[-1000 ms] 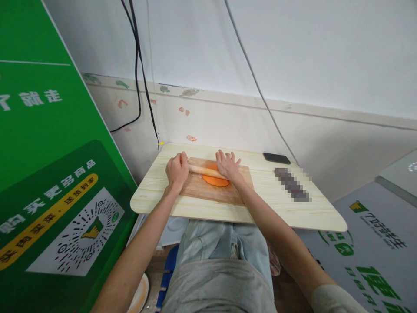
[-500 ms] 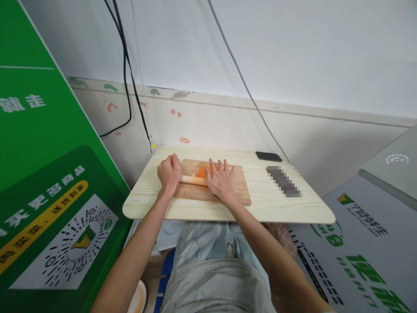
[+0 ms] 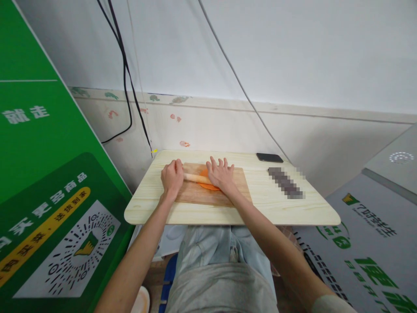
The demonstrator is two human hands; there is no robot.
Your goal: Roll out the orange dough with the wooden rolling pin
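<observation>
My left hand [image 3: 173,176] is closed around the left end of a light wooden rolling pin [image 3: 195,178]. The pin lies across a flat sheet of orange dough [image 3: 209,187], which shows on its near and far sides. My right hand [image 3: 221,174] rests with spread fingers over the pin's right part, covering that end and some of the dough. Beneath them is a wooden cutting board [image 3: 240,187].
The board lies on a pale wood-grain table [image 3: 148,204] against the wall. A black phone [image 3: 269,158] and a dark, pixelated object [image 3: 285,182] lie to the right. A green panel [image 3: 78,169] stands at left; black cables [image 3: 125,65] hang behind.
Both hands and the rolling pin have moved slightly away from me over the board. More orange dough now shows on the near side of the pin. The view has shifted a little.
</observation>
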